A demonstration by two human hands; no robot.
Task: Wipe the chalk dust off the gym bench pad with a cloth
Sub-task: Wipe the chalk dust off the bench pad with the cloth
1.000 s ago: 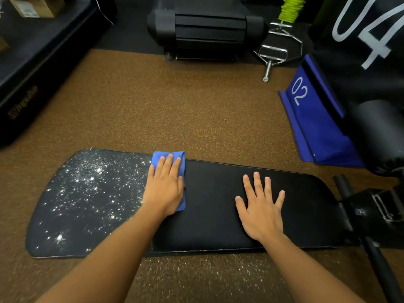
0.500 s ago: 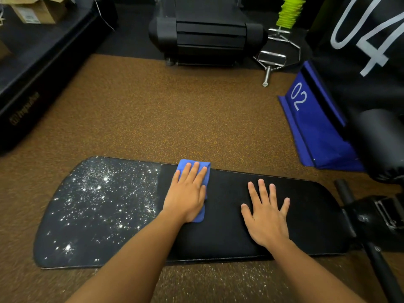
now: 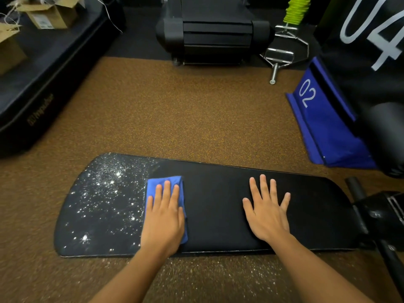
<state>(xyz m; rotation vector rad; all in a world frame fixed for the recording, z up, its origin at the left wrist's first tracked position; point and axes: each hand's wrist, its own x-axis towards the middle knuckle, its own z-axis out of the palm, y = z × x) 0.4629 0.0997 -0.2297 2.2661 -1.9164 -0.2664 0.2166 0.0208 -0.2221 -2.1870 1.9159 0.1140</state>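
A long black bench pad [image 3: 218,206] lies across the lower half of the view. White chalk dust [image 3: 105,200] speckles its left third; the rest looks dark and clean. My left hand [image 3: 162,217] presses flat on a folded blue cloth [image 3: 166,182] at the edge of the dusty area, near the pad's middle-left. My right hand [image 3: 267,211] rests flat on the clean right part with fingers spread and holds nothing.
Brown speckled floor [image 3: 185,114] surrounds the pad, with chalk specks below its front edge. A blue wedge marked 02 [image 3: 323,125] and black pads stand at right, a black machine [image 3: 214,29] at the back, a dark platform [image 3: 39,79] with cardboard boxes at left, bench hardware [image 3: 382,215] at the pad's right end.
My left hand slid the cloth right along the pad's far edge, then back left and toward me to the edge of the dust. The right hand stayed put.
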